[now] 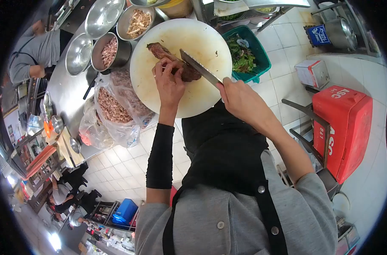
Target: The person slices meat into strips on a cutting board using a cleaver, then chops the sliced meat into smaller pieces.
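Note:
On a round white cutting board [159,34] lies a long brown piece of meat [160,51]. My left hand [170,80] rests on the meat, its fingers curled and pressing it against the board. My right hand [240,95] is closed around the handle of a cleaver [202,68]. The blade slants up and to the left, its far end over the meat close to my left fingertips. Whether the edge is in the meat I cannot tell. My right fingers hide the handle.
Left of the board are a plastic bag of chopped meat [112,106], a pot of diced meat [110,53], a bowl of sliced pieces [138,23] and metal bowls. A green bin [263,63] with leaves stands right, a red cooler [346,123] beyond. Another person [36,55] stands left.

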The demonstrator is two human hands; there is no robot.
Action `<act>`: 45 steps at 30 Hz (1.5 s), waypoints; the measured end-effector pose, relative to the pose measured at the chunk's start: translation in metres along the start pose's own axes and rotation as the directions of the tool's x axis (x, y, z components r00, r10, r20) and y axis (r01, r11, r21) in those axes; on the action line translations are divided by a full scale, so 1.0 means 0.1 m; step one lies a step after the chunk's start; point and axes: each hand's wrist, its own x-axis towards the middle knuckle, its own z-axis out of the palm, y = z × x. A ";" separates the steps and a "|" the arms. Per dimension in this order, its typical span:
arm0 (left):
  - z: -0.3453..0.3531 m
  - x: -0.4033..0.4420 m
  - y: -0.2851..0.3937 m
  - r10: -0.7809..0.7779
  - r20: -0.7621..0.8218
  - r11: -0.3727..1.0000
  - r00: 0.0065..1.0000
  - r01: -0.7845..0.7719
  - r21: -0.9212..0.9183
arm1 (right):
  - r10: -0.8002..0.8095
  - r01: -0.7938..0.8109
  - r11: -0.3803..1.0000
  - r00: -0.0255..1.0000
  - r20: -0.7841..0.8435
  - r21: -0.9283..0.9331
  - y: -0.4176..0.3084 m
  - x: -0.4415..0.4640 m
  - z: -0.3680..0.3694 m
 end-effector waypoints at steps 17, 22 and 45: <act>-0.04 -0.04 -0.09 -0.014 0.048 0.999 0.999 0.015 -0.030 | 0.118 -0.127 0.991 0.981 -0.156 -0.047 -0.08 0.19 0.25; -0.17 0.00 -0.05 -0.005 0.087 0.999 0.996 0.009 -0.041 | 0.063 -0.056 0.997 0.989 -0.134 0.051 0.36 0.43 0.41; -0.92 0.21 -0.19 -0.161 0.519 0.956 0.840 0.001 0.295 | 0.117 -0.136 0.985 0.980 -0.162 -0.106 0.47 0.30 0.13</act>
